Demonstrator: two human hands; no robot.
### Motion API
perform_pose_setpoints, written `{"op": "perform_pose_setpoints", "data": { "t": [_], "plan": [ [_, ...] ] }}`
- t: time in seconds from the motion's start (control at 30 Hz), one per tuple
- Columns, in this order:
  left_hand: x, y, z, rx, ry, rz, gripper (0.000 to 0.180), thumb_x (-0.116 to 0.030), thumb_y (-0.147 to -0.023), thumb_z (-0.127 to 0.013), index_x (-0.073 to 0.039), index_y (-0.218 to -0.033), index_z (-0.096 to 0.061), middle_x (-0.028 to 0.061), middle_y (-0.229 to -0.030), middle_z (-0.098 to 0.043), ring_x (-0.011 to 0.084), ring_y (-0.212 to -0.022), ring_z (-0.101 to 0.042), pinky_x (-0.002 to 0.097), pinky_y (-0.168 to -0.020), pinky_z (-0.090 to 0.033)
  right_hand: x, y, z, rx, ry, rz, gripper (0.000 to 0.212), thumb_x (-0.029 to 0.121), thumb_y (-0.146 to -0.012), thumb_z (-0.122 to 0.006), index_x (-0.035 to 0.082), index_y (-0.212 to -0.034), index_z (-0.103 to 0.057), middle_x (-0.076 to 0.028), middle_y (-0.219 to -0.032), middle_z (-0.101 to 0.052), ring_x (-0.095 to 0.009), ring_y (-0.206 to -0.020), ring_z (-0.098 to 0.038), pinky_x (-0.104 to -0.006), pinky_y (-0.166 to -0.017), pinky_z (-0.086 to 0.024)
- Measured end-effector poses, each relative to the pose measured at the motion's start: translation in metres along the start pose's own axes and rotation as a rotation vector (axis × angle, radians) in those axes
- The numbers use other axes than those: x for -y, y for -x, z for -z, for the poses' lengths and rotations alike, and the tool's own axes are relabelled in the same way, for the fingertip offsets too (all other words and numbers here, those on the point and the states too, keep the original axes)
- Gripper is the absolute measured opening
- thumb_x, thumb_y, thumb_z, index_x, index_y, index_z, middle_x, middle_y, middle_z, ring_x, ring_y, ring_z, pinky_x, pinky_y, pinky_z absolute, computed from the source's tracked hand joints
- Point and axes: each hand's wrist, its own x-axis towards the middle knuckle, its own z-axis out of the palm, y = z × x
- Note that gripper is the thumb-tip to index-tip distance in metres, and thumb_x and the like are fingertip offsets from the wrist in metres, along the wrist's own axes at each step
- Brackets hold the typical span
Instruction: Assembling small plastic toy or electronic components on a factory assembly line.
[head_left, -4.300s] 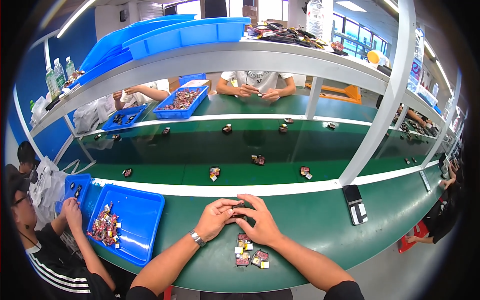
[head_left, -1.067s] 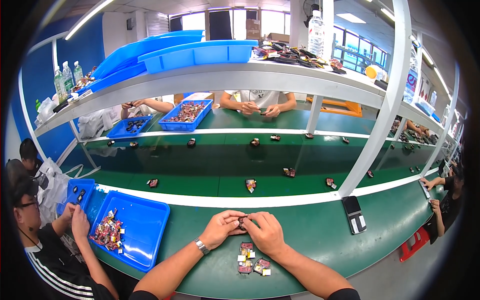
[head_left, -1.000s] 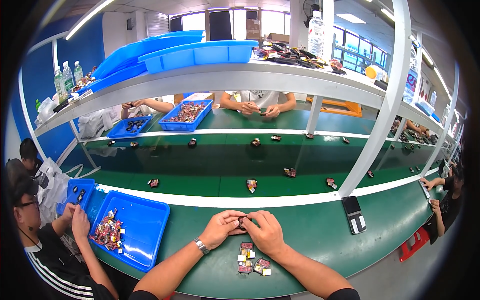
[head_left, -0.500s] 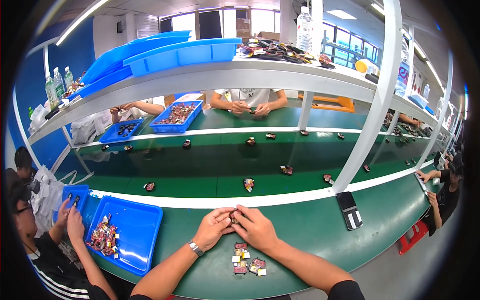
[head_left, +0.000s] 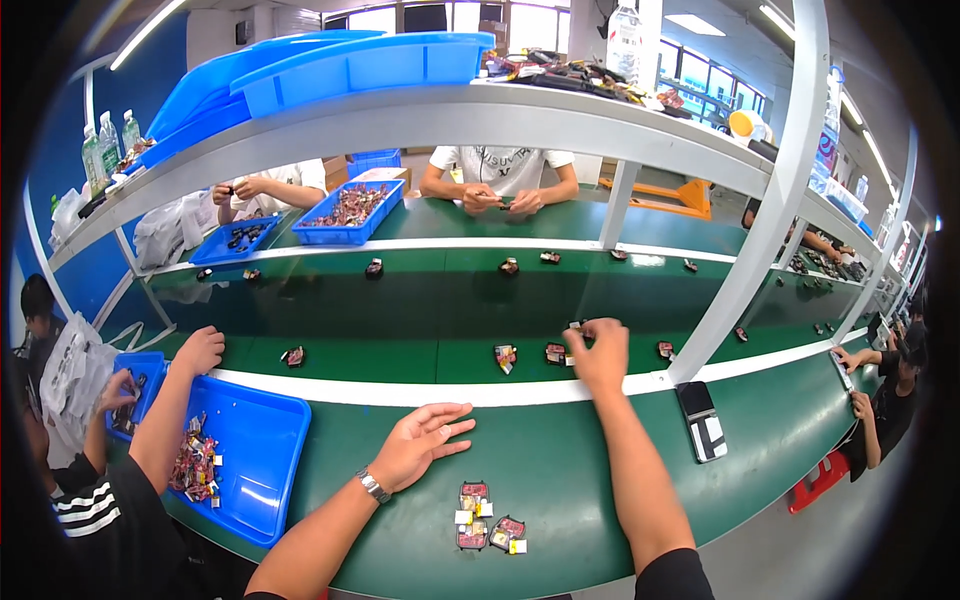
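Note:
My left hand (head_left: 425, 445) is open above the green bench, its fingers stretched to the right and holding nothing. My right hand (head_left: 602, 352) reaches over the far white rail, fingers curved and apart. Its fingertips are by a small dark electronic piece (head_left: 576, 327), which they partly cover; no firm grip shows. Just left of these fingers lies a red-and-black electronic piece (head_left: 557, 354) on the green belt (head_left: 400, 350). Several similar pieces with yellow and white tabs form a cluster (head_left: 474, 515) on the bench in front of me.
A blue tray (head_left: 290, 450) with a heap of pieces stands left, where a co-worker's arm (head_left: 165, 420) extends over it. A black-and-white case (head_left: 703, 422) lies right, near a white post (head_left: 745, 220). A shelf (head_left: 400, 120) spans overhead. Across the belt, another person's hands (head_left: 503, 200) work.
My hands have parted: the right has moved forward and right over the belt, the left has opened. The piece they held now appears on the belt. The co-worker's arm has reached forward.

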Motion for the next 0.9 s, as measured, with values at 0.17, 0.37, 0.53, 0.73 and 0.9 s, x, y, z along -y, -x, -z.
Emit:
{"op": "perform_pose_setpoints", "data": {
  "t": [0.17,0.37,0.53,0.73,0.9],
  "plan": [
    [0.003,-0.013,-0.003,0.064,-0.072,0.056,0.034,-0.008,-0.098,-0.053,0.0,-0.13,-0.048,0.0168,-0.142,-0.047,0.0313,-0.131,-0.048,0.0463,-0.104,-0.046,-0.039,-0.015,-0.004,-0.016,0.207,-0.24,0.055,0.026,-0.077,-0.075,0.0,-0.12,-0.052,-0.021,-0.112,-0.057,-0.039,-0.105,-0.054,-0.0445,-0.094,-0.045],
    [0.002,-0.012,0.001,0.123,0.002,0.055,0.033,-0.012,-0.097,-0.055,0.0,-0.128,-0.05,0.0196,-0.141,-0.047,0.0342,-0.13,-0.048,0.05,-0.104,-0.046,-0.037,-0.03,-0.021,0.061,0.347,-0.322,0.059,0.028,-0.073,-0.079,-0.003,-0.115,-0.051,-0.021,-0.109,-0.061,-0.039,-0.103,-0.057,-0.0454,-0.09,-0.048],
    [0.003,-0.011,0.006,0.138,0.032,0.079,0.034,-0.015,-0.097,-0.056,0.0,-0.128,-0.049,0.0211,-0.137,-0.05,0.0344,-0.126,-0.051,0.0501,-0.103,-0.046,-0.043,-0.024,-0.013,0.007,0.18,-0.229,0.051,0.017,-0.07,-0.077,-0.001,-0.111,-0.052,-0.02,-0.097,-0.063,-0.039,-0.096,-0.059,-0.0458,-0.086,-0.048],
    [0.002,-0.006,0.006,0.13,-0.002,0.075,0.035,-0.013,-0.097,-0.056,0.0,-0.128,-0.049,0.0208,-0.132,-0.054,0.0321,-0.12,-0.056,0.0469,-0.098,-0.05,-0.028,-0.004,0.027,0.061,0.071,-0.025,0.047,0.014,-0.067,-0.075,-0.001,-0.106,-0.053,-0.015,-0.087,-0.066,-0.031,-0.082,-0.066,-0.0391,-0.076,-0.053],
    [-0.002,-0.001,-0.003,0.036,-0.097,0.095,0.037,-0.018,-0.1,-0.05,0.0,-0.133,-0.046,0.0196,-0.13,-0.055,0.0275,-0.114,-0.059,0.0436,-0.094,-0.052,0.071,0.051,0.065,0.595,-0.367,0.087,0.058,0.016,-0.068,-0.078,0.001,-0.116,-0.049,-0.015,-0.096,-0.068,-0.022,-0.085,-0.066,-0.0339,-0.079,-0.053]
  ]
}}
